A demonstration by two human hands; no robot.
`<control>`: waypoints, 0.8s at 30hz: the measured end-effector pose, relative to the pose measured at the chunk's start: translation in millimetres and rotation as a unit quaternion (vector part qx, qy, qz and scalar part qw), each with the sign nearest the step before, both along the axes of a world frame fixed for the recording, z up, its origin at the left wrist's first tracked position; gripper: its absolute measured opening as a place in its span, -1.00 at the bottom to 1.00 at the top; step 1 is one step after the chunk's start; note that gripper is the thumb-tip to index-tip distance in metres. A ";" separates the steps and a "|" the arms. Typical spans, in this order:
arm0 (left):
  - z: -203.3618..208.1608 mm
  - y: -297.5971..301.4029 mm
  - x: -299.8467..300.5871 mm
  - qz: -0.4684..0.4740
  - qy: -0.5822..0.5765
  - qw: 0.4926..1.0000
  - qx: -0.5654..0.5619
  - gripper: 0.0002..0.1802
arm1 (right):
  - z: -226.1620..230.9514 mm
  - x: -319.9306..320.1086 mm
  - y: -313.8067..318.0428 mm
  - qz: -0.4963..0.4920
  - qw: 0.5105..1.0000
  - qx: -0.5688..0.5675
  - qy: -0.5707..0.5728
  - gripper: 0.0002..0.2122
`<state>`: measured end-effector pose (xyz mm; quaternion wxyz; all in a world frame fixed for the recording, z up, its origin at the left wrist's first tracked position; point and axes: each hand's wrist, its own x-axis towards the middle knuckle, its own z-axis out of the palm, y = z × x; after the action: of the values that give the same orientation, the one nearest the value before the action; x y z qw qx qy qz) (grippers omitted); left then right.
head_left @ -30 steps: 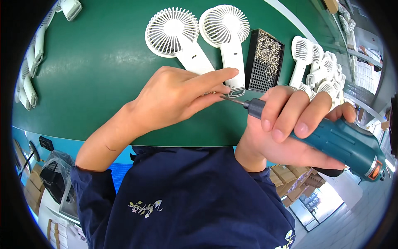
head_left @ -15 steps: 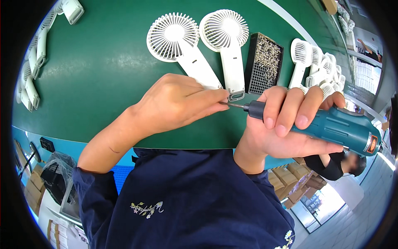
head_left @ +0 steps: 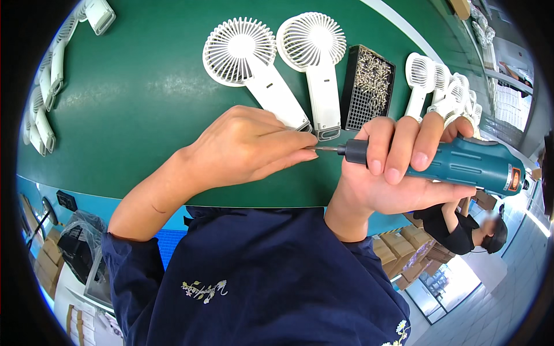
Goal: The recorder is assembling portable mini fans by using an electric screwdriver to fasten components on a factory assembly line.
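Teal plastic electric screwdriver [head_left: 476, 165] gripped in our right hand [head_left: 398, 167], we held our left hand [head_left: 245, 144] with fingertips pinched together at its slim metal bit [head_left: 329, 149], near white plastic handheld fans [head_left: 325, 95], apparently loading it, which called for steady alignment.

By the green tabletop's [head_left: 144, 127] near edge, our right hand [head_left: 384, 179] points a teal cylindrical screwdriver [head_left: 473, 164] at our left hand [head_left: 248, 141].
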<state>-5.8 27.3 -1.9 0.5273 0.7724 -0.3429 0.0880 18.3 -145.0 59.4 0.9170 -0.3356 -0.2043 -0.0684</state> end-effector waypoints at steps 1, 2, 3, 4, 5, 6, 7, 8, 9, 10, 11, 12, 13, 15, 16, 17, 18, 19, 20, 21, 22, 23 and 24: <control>-1.9 -0.6 1.1 0.006 -0.008 1.000 -0.011 -0.66 | -0.8 0.7 -0.3 0.002 1.000 0.001 0.001 -0.44; 0.0 0.1 1.2 0.005 -0.008 1.000 -0.013 -0.66 | -1.8 -0.1 -2.5 0.000 1.000 -0.001 0.002 -0.44; 5.1 2.0 0.6 0.016 0.033 0.999 0.018 -0.60 | -3.2 -1.9 -6.5 -0.001 1.000 0.006 0.009 -0.36; 10.9 2.8 0.0 0.029 0.072 0.996 0.052 -0.55 | -4.0 -2.7 -11.9 0.000 1.000 0.016 0.014 -0.28; 13.9 4.6 -0.1 0.046 0.059 0.995 0.071 -0.43 | -6.0 -1.6 -16.7 -0.010 1.000 0.003 -0.009 -0.28; 12.0 1.7 1.0 0.047 0.059 0.995 0.070 -0.43 | -8.2 -0.5 -20.9 -0.020 0.999 -0.010 -0.033 -0.27; 7.2 -1.4 2.8 0.078 0.005 0.995 0.063 -0.42 | -9.9 -1.5 -23.6 -0.045 0.997 -0.028 -0.048 -0.24; 3.9 -3.4 3.5 0.109 -0.049 0.991 0.055 -0.41 | -12.3 -2.3 -28.5 -0.053 0.995 -0.060 -0.067 -0.22; 6.1 -3.0 1.5 0.107 -0.063 0.986 0.113 -0.41 | -14.0 -3.0 -33.5 -0.060 0.990 -0.091 -0.086 -0.20; 10.1 -6.2 2.5 0.105 -0.059 0.987 0.111 -0.41 | -13.6 -5.8 -36.1 -0.036 0.991 -0.096 -0.088 -0.18; 15.3 -13.2 4.9 0.111 -0.067 0.983 0.129 -0.42 | -14.5 -6.8 -35.4 -0.037 0.991 -0.099 -0.084 -0.18; 17.1 -18.7 5.6 0.118 -0.074 0.979 0.147 -0.44 | -14.6 -6.7 -31.9 -0.044 0.984 -0.137 -0.101 -0.20; 15.6 -21.5 5.4 0.100 -0.042 0.981 0.161 -0.46 | -13.3 -6.5 -29.4 -0.049 0.976 -0.175 -0.119 -0.22; 8.7 -24.8 2.3 0.096 -0.032 0.981 0.167 -0.48 | -11.6 -8.5 -28.9 -0.036 0.974 -0.183 -0.125 -0.19; 6.0 -24.9 2.4 0.093 -0.028 0.980 0.175 -0.49 | -11.1 -8.9 -28.2 -0.027 0.972 -0.196 -0.131 -0.19; 4.5 -24.5 3.5 0.093 -0.026 0.980 0.175 -0.49 | -10.6 -9.0 -27.4 -0.018 0.968 -0.209 -0.137 -0.18; 3.3 -24.2 5.0 0.090 -0.026 0.980 0.174 -0.51 | -10.4 -8.0 -25.6 -0.017 0.969 -0.209 -0.135 -0.18; 2.1 -24.4 4.8 0.087 -0.025 0.981 0.172 -0.53 | -10.9 -7.2 -23.7 -0.014 0.971 -0.201 -0.130 -0.18; 1.6 -24.3 4.5 0.087 -0.022 0.981 0.171 -0.53 | -11.6 -7.3 -22.7 -0.010 0.973 -0.194 -0.126 -0.18; 1.7 -24.1 4.3 0.087 -0.021 0.982 0.168 -0.54 | -11.8 -8.1 -24.1 -0.009 0.973 -0.194 -0.124 -0.18; 1.3 -23.4 4.6 0.088 -0.020 0.982 0.166 -0.55 | -12.4 -7.4 -25.8 -0.009 0.971 -0.200 -0.127 -0.18; 0.8 -23.3 4.4 0.089 -0.019 0.982 0.166 -0.55 | -13.3 -6.9 -26.6 -0.010 0.970 -0.206 -0.130 -0.17; 0.6 -23.3 4.3 0.091 -0.017 0.982 0.162 -0.56 | -14.8 -6.4 -25.9 -0.009 0.970 -0.205 -0.130 -0.17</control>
<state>-1.5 4.0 -1.4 0.3788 0.8741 -0.2899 0.0917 12.0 -170.9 44.5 0.7935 -0.5069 -0.3282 -0.0758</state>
